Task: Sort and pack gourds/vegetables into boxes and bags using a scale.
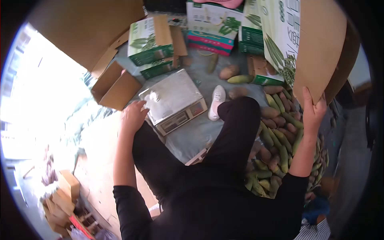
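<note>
My right hand [313,111] is closed on the lower edge of a large cardboard box [320,44], thumb against its brown side. The box is held up at the right, its white-and-green printed side facing left. My left hand [134,115] rests near my knee with its fingers loosely spread and no object visible in it. Its fingertips are beside the left edge of a metal-topped weighing scale [174,96], which stands on the floor before me. Just beyond that hand is a small open brown carton [117,86].
Green and brown long radishes [280,140] lie heaped at the right. Printed white-and-green boxes [152,40] stand ahead, beside a white, pink and blue carton [214,24]. A large brown cardboard sheet [88,32] rises at the upper left. Folded cartons [60,206] lie lower left.
</note>
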